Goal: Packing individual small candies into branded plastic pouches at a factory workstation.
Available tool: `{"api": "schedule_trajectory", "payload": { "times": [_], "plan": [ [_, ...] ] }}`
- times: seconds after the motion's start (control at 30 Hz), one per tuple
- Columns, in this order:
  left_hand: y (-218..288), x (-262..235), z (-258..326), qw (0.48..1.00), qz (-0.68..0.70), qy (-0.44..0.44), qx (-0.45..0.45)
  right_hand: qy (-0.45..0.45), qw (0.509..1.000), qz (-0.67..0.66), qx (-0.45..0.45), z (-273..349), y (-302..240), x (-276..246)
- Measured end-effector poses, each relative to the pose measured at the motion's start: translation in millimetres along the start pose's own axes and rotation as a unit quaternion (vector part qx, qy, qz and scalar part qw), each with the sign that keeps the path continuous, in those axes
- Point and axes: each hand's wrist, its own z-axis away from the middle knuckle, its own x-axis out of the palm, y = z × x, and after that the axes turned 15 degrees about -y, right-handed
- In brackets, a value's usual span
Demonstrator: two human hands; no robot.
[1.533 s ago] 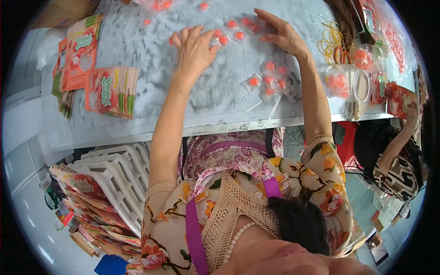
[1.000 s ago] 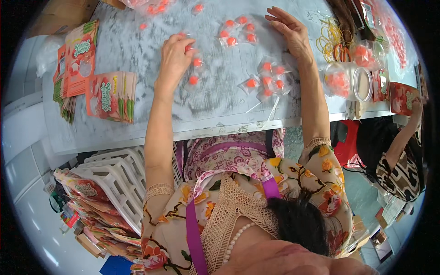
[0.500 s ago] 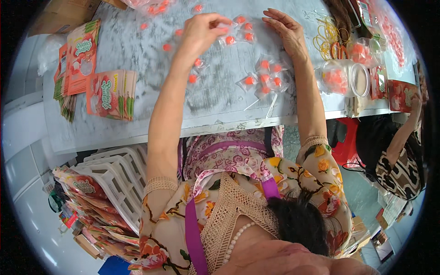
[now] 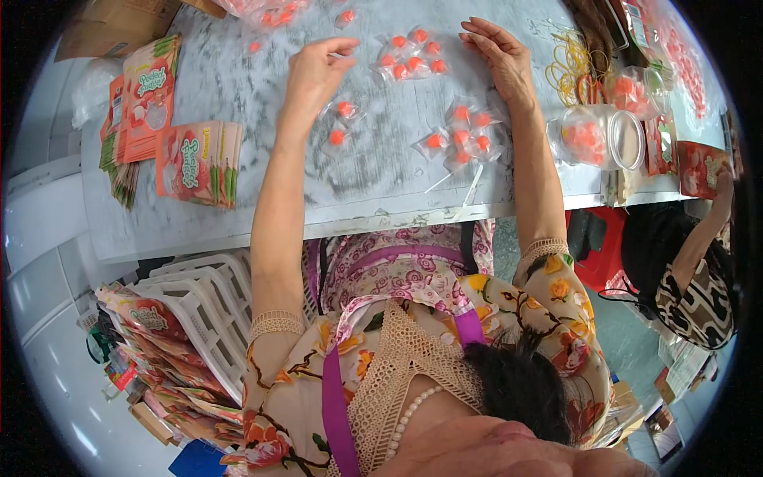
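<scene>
1. Sorting wrapped red candies [image 4: 414, 63] into clusters seems the step in hand: one group lies between the hands, another nearer the front edge, with a loose pair [image 4: 336, 137] left of it.
2. The left hand [image 4: 322, 67] has curled fingers; whether they hold anything, I cannot tell. The right hand [image 4: 498, 60] is loosely open beside the upper group.
3. The next move likely calls for a light fingertip pinch on a wrapper.
4. Widest bench [image 4: 266, 119] room lies between the pouches [image 4: 188, 163] and loose pair; the plastic jar [image 4: 584, 137] crowds the right forearm.
</scene>
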Motion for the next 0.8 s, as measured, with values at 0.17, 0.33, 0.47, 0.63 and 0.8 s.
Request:
{"api": "schedule_trajectory", "payload": {
  "times": [0.17,0.33,0.47,0.63,0.8],
  "plan": [
    [-1,27,-14,0.982,-0.148,0.0,0.118,0.003,1.0,-0.003,-0.001,-1,1,2],
    [14,63,-28,0.952,-0.229,-0.025,0.204,0.014,1.0,-0.005,0.0,-1,2,2],
    [21,79,-28,0.927,-0.297,-0.015,0.229,0.022,1.0,-0.02,0.002,-1,0,3],
    [22,74,-32,0.914,-0.326,0.011,0.243,0.024,0.999,-0.041,0.003,-2,0,4],
    [33,-6,-20,0.992,-0.001,0.076,0.1,0.021,1.0,-0.011,0.003,-2,-3,3]
  ]
}}
